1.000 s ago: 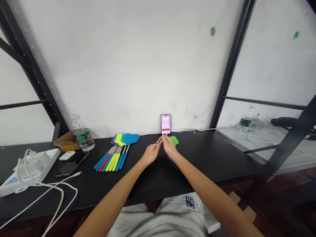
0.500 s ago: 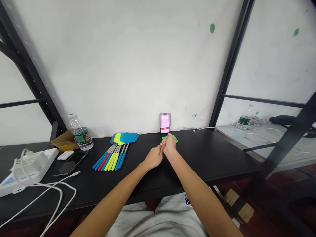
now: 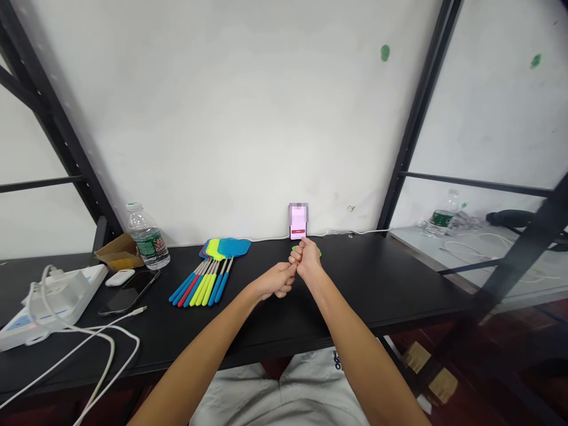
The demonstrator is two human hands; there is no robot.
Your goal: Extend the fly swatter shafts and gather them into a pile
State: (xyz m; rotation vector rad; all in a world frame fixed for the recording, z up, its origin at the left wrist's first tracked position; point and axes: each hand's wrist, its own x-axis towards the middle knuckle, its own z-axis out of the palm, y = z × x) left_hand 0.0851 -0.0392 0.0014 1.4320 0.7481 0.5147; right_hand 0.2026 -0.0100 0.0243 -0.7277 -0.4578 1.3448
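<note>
My right hand [image 3: 307, 258] is closed in front of the upright phone, with slim green edges of a fly swatter [image 3: 320, 254] showing on either side of it. Just nearer to me and to the left, my left hand [image 3: 276, 280] is also closed, its thumb side against the right hand. Both hands grip the swatter; its shaft and handle are hidden by the fingers. To the left lies a fanned row of several fly swatters [image 3: 216, 272], with blue, red and yellow handles, metal shafts and flat heads towards the wall.
A lit phone [image 3: 298, 222] leans on the wall behind my hands. At left are a water bottle [image 3: 149, 239], a cardboard box [image 3: 119, 253], a white case [image 3: 120, 277], a dark phone [image 3: 129, 292], a power strip [image 3: 84, 296] and loose white cables [image 3: 109, 349]. Black shelf posts [image 3: 419, 118] flank the table.
My left hand has turned and lifted slightly, with its curled fingers now showing. My right hand has shifted a little, covering more of the green swatter head. The row of swatters has stayed put.
</note>
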